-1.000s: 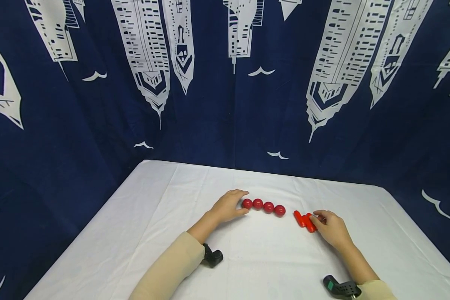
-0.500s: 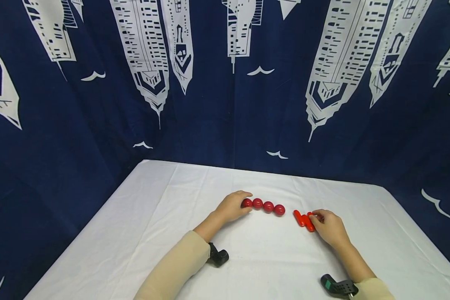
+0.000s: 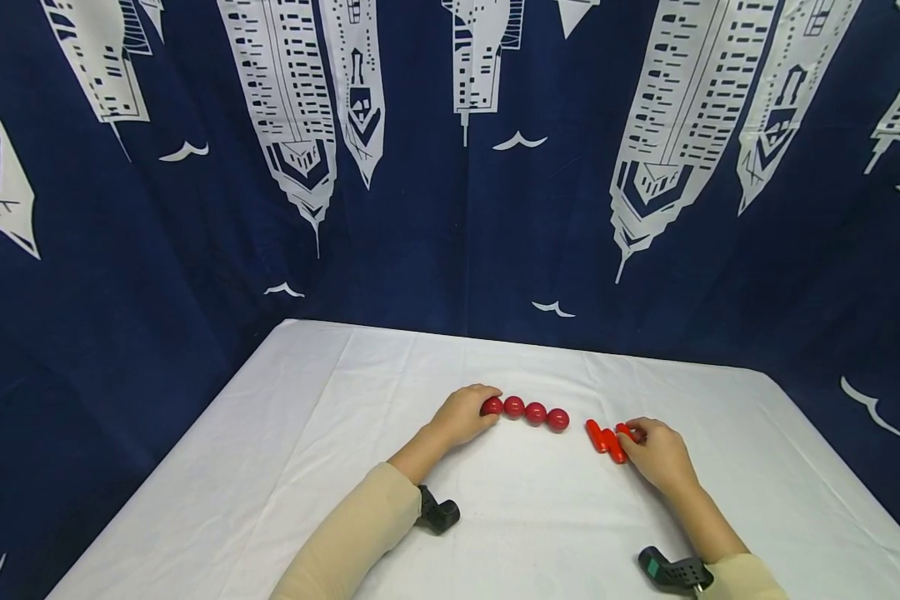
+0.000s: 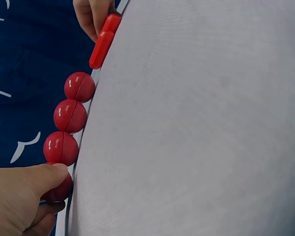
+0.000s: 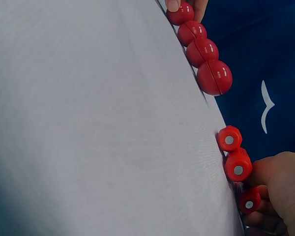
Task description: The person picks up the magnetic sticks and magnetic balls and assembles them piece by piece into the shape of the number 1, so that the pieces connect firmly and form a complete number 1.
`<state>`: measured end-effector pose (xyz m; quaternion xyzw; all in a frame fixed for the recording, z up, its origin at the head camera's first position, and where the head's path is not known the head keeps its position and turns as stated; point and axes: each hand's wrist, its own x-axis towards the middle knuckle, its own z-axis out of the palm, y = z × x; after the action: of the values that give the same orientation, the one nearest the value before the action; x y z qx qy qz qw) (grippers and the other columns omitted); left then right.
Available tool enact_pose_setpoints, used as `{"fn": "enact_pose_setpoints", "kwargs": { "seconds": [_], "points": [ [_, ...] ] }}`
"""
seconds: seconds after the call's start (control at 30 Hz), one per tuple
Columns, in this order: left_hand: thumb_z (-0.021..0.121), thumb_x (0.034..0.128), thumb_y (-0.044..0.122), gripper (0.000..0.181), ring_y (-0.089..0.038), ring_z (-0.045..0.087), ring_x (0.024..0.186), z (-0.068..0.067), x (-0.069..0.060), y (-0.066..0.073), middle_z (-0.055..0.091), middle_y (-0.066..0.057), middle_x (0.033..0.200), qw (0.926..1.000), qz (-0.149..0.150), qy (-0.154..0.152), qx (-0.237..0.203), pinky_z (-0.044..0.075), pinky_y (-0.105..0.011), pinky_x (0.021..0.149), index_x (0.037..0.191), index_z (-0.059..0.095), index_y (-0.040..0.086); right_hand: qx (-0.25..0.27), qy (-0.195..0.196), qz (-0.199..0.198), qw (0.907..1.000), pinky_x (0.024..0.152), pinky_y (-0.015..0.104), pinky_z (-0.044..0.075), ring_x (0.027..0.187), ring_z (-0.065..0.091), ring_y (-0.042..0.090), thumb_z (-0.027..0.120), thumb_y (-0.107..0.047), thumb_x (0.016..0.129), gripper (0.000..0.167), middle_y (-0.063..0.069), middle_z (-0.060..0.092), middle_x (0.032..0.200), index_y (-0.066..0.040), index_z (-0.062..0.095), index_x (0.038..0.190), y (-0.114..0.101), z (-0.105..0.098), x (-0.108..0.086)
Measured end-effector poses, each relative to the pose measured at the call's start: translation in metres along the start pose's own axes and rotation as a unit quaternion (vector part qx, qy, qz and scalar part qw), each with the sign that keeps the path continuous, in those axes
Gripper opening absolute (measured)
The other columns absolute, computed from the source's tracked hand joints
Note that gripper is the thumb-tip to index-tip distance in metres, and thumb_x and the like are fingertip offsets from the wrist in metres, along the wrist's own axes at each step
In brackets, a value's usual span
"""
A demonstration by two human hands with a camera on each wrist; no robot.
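Several shiny red balls (image 3: 536, 413) lie in a touching row on the white cloth. My left hand (image 3: 461, 417) is at the row's left end, pinching the end ball (image 4: 60, 190) between thumb and fingers. To the right of the row, two short red rods (image 3: 596, 436) lie side by side, slanted; pale round discs show on their ends in the right wrist view. My right hand (image 3: 663, 457) holds another red rod (image 5: 249, 200) just beside them, thumb on one side and fingers behind it. The far part of that rod is hidden by the fingers.
A white cloth covers the table (image 3: 525, 517). Behind its far edge hangs a dark blue curtain (image 3: 420, 250) printed with white buildings and birds. Black camera mounts (image 3: 438, 512) sit at both wrists, below the beige sleeves (image 3: 352, 533).
My left hand has moved slightly right and its fingers have closed on the end ball. My right hand stays nearly in place, while the rod in its fingers has shifted a little.
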<state>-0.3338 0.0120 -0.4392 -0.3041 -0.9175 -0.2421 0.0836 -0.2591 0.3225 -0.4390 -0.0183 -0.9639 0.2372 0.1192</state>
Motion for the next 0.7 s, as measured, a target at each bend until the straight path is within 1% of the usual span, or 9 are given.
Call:
{"fn": "enact_pose_setpoints", "kwargs": {
  "seconds": [0.2,0.37,0.47,0.6,0.7],
  "points": [
    [0.072,0.0891,0.018,0.037,-0.021,0.059,0.117,0.0009,0.0002,-0.0019,0.066,-0.007,0.122,0.9999,-0.006,0.001,-0.011,0.045,-0.032,0.101,0.124,0.065,0.008,-0.002,0.005,0.004,1.0,0.064,0.038,0.046,0.074,0.052,0.027,0.065,-0.013,0.088,0.03,0.015,0.059,0.082,0.012,0.064,0.104,-0.0015,-0.0005,-0.0001],
    [0.073,0.0886,0.019,0.038,-0.022,0.058,0.119,-0.0005,-0.0012,-0.0016,0.065,-0.007,0.124,0.9993,-0.014,0.007,-0.033,0.044,-0.032,0.102,0.124,0.065,0.008,-0.001,0.012,0.009,0.9999,0.062,0.036,0.045,0.074,0.052,0.027,0.064,-0.014,0.088,0.03,0.015,0.06,0.081,0.012,0.065,0.104,-0.0016,-0.0013,-0.0001],
    [0.074,0.0883,0.019,0.037,-0.023,0.058,0.118,-0.0024,-0.0019,-0.0011,0.065,-0.007,0.123,0.999,-0.015,0.013,-0.039,0.044,-0.033,0.102,0.123,0.066,0.008,0.004,0.016,0.01,0.9998,0.063,0.036,0.046,0.075,0.052,0.028,0.063,-0.014,0.088,0.031,0.015,0.061,0.082,0.012,0.065,0.104,-0.0027,-0.0029,-0.0004],
    [0.074,0.0876,0.019,0.037,-0.023,0.06,0.113,-0.006,-0.003,-0.0002,0.066,-0.009,0.121,0.9984,-0.016,0.022,-0.051,0.047,-0.034,0.098,0.122,0.066,0.007,0.012,0.016,0.012,0.9997,0.064,0.039,0.048,0.076,0.053,0.028,0.063,-0.015,0.089,0.031,0.017,0.061,0.084,0.012,0.065,0.106,-0.0057,-0.0062,-0.0006],
    [0.074,0.0872,0.02,0.037,-0.02,0.062,0.103,-0.0085,-0.004,0.0,0.067,-0.009,0.117,0.9975,-0.024,0.025,-0.063,0.049,-0.033,0.093,0.12,0.067,0.006,0.016,0.012,0.015,0.9997,0.063,0.037,0.048,0.076,0.052,0.028,0.062,-0.014,0.089,0.032,0.017,0.061,0.084,0.012,0.064,0.108,-0.0086,-0.008,-0.0008]
  ]
}}
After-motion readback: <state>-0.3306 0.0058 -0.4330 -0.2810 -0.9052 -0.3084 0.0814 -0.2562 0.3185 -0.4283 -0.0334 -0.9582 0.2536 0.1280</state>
